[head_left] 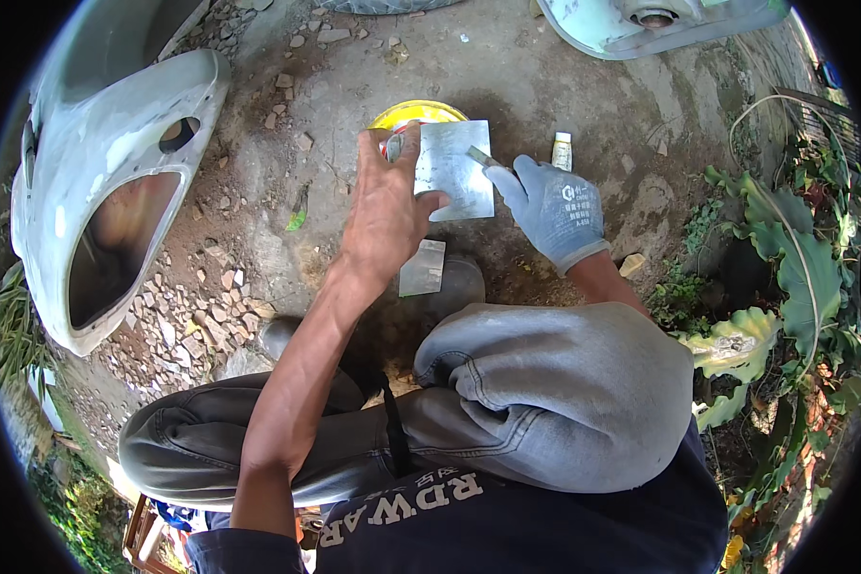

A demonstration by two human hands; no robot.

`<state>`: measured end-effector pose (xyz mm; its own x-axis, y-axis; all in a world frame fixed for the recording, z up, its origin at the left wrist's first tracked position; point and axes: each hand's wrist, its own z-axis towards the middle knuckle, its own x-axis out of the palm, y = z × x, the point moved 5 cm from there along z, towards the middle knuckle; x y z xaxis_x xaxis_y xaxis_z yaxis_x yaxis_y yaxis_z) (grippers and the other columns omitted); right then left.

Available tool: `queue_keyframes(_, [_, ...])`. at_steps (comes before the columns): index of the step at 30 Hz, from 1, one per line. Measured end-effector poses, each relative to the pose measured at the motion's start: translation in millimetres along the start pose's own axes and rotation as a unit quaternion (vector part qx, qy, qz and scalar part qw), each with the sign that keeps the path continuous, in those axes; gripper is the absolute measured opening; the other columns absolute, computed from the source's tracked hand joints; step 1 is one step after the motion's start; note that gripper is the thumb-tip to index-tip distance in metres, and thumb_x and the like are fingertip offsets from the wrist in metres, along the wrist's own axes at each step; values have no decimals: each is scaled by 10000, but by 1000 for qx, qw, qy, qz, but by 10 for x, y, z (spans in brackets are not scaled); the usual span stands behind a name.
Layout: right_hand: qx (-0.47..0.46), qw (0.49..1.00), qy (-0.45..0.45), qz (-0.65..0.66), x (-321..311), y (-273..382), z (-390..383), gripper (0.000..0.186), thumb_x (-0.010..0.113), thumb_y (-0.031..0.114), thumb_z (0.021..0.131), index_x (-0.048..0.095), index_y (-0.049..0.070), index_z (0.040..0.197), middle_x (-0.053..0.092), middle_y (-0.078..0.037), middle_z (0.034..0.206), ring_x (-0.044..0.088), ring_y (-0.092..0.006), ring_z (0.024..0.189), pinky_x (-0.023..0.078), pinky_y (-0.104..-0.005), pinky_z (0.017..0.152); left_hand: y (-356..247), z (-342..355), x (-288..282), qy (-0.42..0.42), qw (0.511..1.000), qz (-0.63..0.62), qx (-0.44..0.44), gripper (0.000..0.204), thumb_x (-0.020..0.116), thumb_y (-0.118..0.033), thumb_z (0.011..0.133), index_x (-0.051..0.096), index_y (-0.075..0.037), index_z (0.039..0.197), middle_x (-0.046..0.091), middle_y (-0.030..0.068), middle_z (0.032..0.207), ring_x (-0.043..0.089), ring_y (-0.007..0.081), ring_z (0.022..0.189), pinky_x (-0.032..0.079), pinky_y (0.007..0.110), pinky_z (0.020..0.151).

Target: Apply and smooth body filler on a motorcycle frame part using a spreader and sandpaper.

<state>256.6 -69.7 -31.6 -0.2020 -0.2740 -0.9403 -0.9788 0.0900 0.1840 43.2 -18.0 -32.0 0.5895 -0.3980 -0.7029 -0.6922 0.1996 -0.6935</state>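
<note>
Nearest: dark shirt (584, 526), then grey trousers (564, 392), knees bent in a squat. Small metal plate (423, 269) on the ground just beside a shoe (457, 284).

Beyond it, left hand (383, 210), bare, fingers partly bent and spread at the left edge of a metal sheet (459, 172), thumb over its lower left part. Cannot tell whether it grips or only steadies the sheet. Right hand (557, 209), gloved in grey, closed around a scraper (480, 157), blade over the sheet's right side; contact unclear.

Sheet partly covers a yellow-rimmed tin (421, 107). Tube (562, 151) near the glove, on the far side. Left, rubble (191, 325) and a pale panel (77, 191) with openings. Farthest, upper right, second panel (631, 29).
</note>
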Motion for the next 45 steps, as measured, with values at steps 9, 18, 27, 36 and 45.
queue_keyframes(9, [5, 999, -37, -3, -92, -94, 54, 534, 544, 573, 1092, 673, 91, 905, 738, -192, 792, 747, -393, 730, 575, -537, 651, -74, 68, 2, 9, 1000, 1, 13, 905, 939, -167, 814, 504, 40, 1580, 451, 319, 1476, 595, 494, 1323, 530, 499, 1115])
queue_keyframes(18, [-2, 1000, -15, -26, -78, -108, -49, 536, 519, 575, 1101, 688, 100, 918, 743, -187, 768, 759, -384, 717, 580, -536, 633, -98, 62, 37, 30, 999, 17, -5, 907, 942, -200, 817, 502, 68, 1564, 459, 326, 1468, 574, 494, 1349, 518, 493, 1143])
queue_keyframes(27, [-6, 999, -14, -28, -45, -151, -21, 473, 558, 529, 1090, 660, 104, 911, 714, -196, 775, 721, -425, 734, 572, -541, 673, -120, 65, 61, 60, 997, 8, -39, 923, 940, -210, 826, 480, 58, 1579, 416, 382, 1481, 539, 527, 1380, 496, 499, 1169])
queue_keyframes(36, [-8, 1000, -19, -16, -73, -14, -1, 511, 553, 553, 1085, 684, 99, 893, 747, -195, 808, 747, -402, 740, 582, -554, 662, -103, -11, 38, 69, 996, 33, -54, 946, 930, -187, 834, 434, 69, 1597, 403, 400, 1461, 516, 562, 1408, 480, 499, 1189])
queue_keyframes(45, [88, 989, -99, 68, -257, -283, 76, 455, 557, 477, 1099, 678, 67, 945, 730, -221, 837, 718, -465, 797, 524, -608, 718, -63, -47, 2, 74, 995, 27, -58, 993, 918, -166, 837, 383, 70, 1639, 342, 452, 1551, 443, 570, 1477, 422, 483, 1252])
